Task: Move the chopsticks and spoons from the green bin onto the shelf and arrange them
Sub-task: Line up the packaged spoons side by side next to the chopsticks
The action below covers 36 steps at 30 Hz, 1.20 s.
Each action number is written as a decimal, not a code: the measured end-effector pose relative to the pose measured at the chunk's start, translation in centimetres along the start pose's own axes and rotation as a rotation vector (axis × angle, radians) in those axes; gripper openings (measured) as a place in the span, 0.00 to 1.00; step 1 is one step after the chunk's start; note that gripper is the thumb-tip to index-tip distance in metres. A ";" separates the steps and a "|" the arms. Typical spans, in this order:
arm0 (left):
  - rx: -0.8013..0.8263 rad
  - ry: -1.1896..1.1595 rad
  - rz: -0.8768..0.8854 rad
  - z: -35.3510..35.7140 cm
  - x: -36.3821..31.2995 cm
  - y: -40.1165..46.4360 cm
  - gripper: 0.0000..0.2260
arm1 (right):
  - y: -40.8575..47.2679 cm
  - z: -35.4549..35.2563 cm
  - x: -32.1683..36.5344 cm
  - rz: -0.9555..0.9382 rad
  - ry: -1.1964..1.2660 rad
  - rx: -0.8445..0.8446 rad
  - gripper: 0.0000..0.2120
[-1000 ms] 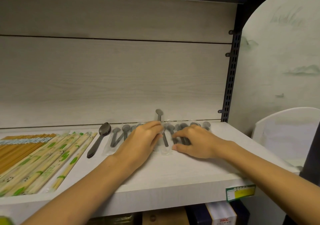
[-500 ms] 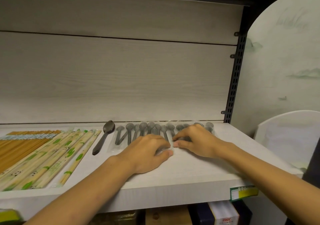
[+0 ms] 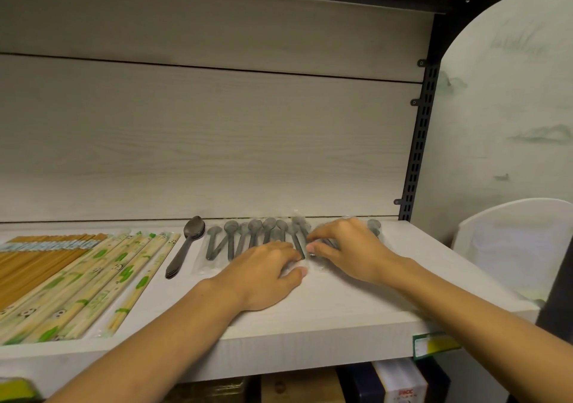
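Observation:
A row of grey plastic spoons (image 3: pixel 231 238) in clear wrappers lies at the back middle of the white shelf (image 3: pixel 341 312). My left hand (image 3: pixel 266 278) rests palm down on the near ends of the wrappers, fingers flat. My right hand (image 3: pixel 350 250) lies over the right end of the row, thumb and forefinger pinched on one wrapped spoon (image 3: pixel 298 241). Left of the row sits a small stack of dark metal spoons (image 3: pixel 186 247). Further left lie green-printed wrapped chopsticks (image 3: pixel 102 281) and brown chopsticks (image 3: pixel 28 263). A green corner (image 3: pixel 15 388) shows at the bottom left.
A black slotted upright (image 3: pixel 418 142) ends the shelf's back panel on the right. A white curved plastic object (image 3: pixel 521 247) stands beyond the shelf's right end. A price tag (image 3: pixel 434 343) hangs on the front edge; boxes (image 3: pixel 400 384) sit below.
A spoon that stuck out toward the back a second ago now lies in line with the row. My left hand has slid back toward the shelf's front; my right hand stayed on the row.

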<state>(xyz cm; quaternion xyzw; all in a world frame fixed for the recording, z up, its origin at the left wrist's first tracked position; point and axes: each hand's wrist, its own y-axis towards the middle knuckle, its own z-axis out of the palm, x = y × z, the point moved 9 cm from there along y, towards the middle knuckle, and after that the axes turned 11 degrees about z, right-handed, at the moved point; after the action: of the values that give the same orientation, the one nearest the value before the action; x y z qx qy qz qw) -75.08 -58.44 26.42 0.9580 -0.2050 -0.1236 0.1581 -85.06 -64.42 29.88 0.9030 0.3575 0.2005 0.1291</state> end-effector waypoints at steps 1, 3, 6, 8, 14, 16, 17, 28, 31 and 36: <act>-0.013 -0.011 0.001 -0.2 -0.1 0.0 0.15 | 0.1 0.3 0.4 -0.010 -0.017 0.016 0.14; -0.046 -0.036 -0.016 -0.7 -0.2 -0.2 0.15 | 0.3 1.1 1.0 -0.017 -0.053 0.068 0.19; -0.066 0.005 -0.065 -1.0 0.3 -0.4 0.20 | -0.3 0.9 0.5 0.004 -0.039 0.095 0.25; -0.076 0.060 -0.070 -1.3 0.3 -0.4 0.23 | -0.8 0.0 -0.4 0.005 -0.057 0.092 0.25; 0.099 0.145 -0.015 0.4 -1.0 0.9 0.24 | -3.4 -1.2 -4.3 0.099 -0.104 0.257 0.29; 0.121 0.112 0.004 0.9 -0.8 1.3 0.23 | -4.1 -0.9 -4.8 0.100 -0.103 0.275 0.28; 0.122 0.102 0.019 0.9 -0.9 1.3 0.23 | -4.3 -1.0 -4.9 0.089 -0.108 0.259 0.26; 0.112 0.127 0.098 0.3 -3.0 2.8 0.22 | -2.9 -2.4 -4.2 -0.008 -0.053 -0.026 0.12; 0.174 0.130 0.112 1.1 -3.7 3.0 0.23 | -2.2 -3.2 -4.1 0.010 0.036 -0.063 0.11; 0.244 0.171 0.061 2.2 -2.9 3.0 0.26 | -0.9 -3.3 -2.9 -0.006 0.060 -0.117 0.13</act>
<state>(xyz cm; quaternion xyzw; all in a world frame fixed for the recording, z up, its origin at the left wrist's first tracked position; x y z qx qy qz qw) -79.41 -60.37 25.96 0.9705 -0.2331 -0.0107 0.0611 -89.08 -65.51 31.70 0.8864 0.3515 0.2478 0.1715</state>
